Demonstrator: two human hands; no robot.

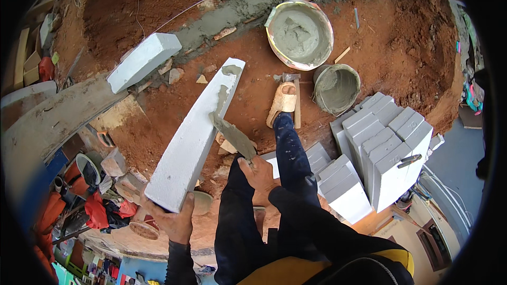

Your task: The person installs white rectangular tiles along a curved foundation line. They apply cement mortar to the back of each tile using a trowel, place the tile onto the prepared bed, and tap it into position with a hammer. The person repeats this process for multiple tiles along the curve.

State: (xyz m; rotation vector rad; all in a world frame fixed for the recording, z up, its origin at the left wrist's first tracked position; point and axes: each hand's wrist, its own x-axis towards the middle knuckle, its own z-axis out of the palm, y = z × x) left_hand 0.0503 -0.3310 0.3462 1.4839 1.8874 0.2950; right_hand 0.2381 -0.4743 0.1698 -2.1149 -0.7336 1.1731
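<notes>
My left hand [171, 221] grips the near end of a long white lightweight concrete block [182, 142], which slants up and away to the right. In my right hand [257, 174] is a trowel [236, 136], its blade coated with grey mortar. The blade's tip meets the block's right edge near the middle. A streak of wet mortar [222, 97] runs along that edge, with a patch at the far end. My fingers hide most of the trowel's handle.
Beyond my feet stand a wide tub [270, 34] and a smaller bucket [317, 95], both holding mortar. A hammer [297, 105] lies beside my sandal. White blocks [383, 150] are stacked at right. Another block [145, 60] sits by a mortar strip, under a taut string.
</notes>
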